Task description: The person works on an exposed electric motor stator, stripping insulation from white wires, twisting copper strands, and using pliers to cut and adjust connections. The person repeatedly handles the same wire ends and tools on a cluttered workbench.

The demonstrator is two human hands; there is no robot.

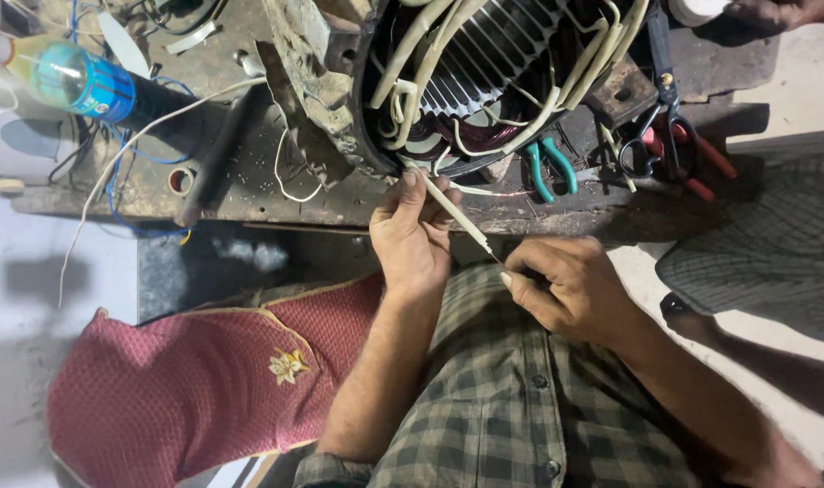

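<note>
Two hands are working a sleeved wire at a motor stator.
Right hand [570,289] is pinching the wire's bare end; left hand [412,237] is gripping the white sleeved wire [455,212] running up into the stator [493,72] on the bench [249,181], beside teal pliers [547,167].

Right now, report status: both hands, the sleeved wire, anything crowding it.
Left hand pinching the cream sleeved wire near the motor stator. Right hand gripping its bare tip. Teal-handled pliers and scissors lie close by.
</note>
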